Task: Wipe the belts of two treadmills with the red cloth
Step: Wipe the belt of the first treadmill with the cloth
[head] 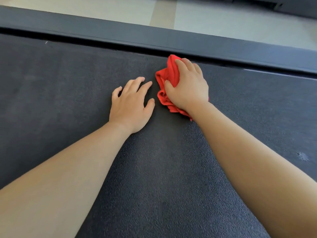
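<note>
A dark, textured treadmill belt (154,169) fills most of the view. A bunched red cloth (164,78) lies on the belt close to its far edge. My right hand (188,88) sits on top of the cloth, its fingers and thumb curled round the bunched fabric. My left hand (130,103) rests flat on the belt just left of the cloth, fingers spread, holding nothing. Much of the cloth is hidden under my right hand.
A dark grey side rail (154,38) runs along the belt's far edge. Beyond it lies a pale tiled floor (223,18). Part of another dark machine (274,6) shows at the top right. A small pale scuff (302,156) marks the belt at right.
</note>
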Demonstrator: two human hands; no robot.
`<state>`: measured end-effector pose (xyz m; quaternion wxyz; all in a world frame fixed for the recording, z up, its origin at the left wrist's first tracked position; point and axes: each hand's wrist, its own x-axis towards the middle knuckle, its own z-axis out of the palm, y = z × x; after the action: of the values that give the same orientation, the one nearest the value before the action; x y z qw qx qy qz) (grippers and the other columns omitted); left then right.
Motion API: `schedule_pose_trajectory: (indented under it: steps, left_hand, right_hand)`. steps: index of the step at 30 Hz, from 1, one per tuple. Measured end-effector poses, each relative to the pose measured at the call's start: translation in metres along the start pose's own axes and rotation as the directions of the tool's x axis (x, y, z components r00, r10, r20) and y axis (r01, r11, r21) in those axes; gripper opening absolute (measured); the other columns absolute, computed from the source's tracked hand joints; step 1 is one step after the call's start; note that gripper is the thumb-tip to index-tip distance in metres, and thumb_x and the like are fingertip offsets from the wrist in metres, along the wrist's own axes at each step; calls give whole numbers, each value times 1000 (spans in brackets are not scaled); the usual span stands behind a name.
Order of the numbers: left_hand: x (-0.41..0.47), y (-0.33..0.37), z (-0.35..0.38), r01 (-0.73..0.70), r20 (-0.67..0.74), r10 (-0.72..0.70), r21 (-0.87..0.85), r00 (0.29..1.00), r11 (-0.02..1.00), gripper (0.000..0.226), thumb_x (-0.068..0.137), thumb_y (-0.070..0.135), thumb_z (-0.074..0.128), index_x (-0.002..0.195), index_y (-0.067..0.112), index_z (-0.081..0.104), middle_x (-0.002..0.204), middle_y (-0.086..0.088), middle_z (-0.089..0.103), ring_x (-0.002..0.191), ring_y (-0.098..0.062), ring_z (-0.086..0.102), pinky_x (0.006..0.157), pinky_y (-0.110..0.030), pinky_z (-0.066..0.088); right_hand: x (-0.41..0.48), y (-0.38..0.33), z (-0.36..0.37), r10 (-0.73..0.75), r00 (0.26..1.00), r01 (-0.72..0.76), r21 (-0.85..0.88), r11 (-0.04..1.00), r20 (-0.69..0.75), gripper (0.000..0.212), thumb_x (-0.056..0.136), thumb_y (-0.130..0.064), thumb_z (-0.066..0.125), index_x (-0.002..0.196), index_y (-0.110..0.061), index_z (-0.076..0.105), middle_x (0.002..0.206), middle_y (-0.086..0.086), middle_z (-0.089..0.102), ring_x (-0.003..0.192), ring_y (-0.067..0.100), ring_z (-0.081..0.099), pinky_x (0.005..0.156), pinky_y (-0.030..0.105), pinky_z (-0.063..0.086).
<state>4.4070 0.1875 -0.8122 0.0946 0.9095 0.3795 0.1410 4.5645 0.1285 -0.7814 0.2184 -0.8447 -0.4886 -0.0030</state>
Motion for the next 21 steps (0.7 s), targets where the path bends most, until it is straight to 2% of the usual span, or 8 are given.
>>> schedule_pose_trajectory:
  steps: [5, 9, 13, 21]
  left_hand:
    - [0, 2, -1, 2, 13, -1, -10, 1000, 1000, 49, 93, 40, 39, 140, 27, 37, 150, 8, 29, 138, -10, 21, 112, -44, 14]
    - [-5, 8, -5, 4, 20, -4, 13, 1000, 1000, 49, 94, 38, 39, 141, 22, 38, 152, 0, 31, 140, -19, 23, 113, -46, 18]
    - [-43, 25, -5, 43, 85, -49, 73, 995, 996, 57, 94, 44, 36, 144, 18, 30, 155, -5, 21, 143, -24, 15, 113, -47, 14]
    - [-177, 103, -14, -186, 208, 179, 13, 962, 983, 63, 92, 45, 36, 146, 16, 25, 157, -7, 15, 144, -25, 9, 114, -48, 10]
  right_hand:
    - [-31, 8, -12, -33, 998, 31, 30, 999, 60, 65, 84, -39, 51, 143, -18, 33, 151, -3, 31, 139, 23, 22, 103, 46, 37]
    - [-91, 24, -34, -90, 991, 88, 31, 996, 99, 66, 84, -39, 51, 144, -18, 32, 152, -4, 29, 139, 23, 22, 103, 47, 37]
    - [-158, 42, -61, -110, 987, 108, 31, 994, 115, 66, 85, -38, 54, 143, -17, 33, 152, -2, 30, 139, 23, 23, 103, 45, 38]
    - [-286, 72, -113, -25, 988, 23, 17, 1000, 155, 67, 86, -36, 56, 145, -15, 31, 154, 1, 27, 141, 22, 21, 109, 43, 31]
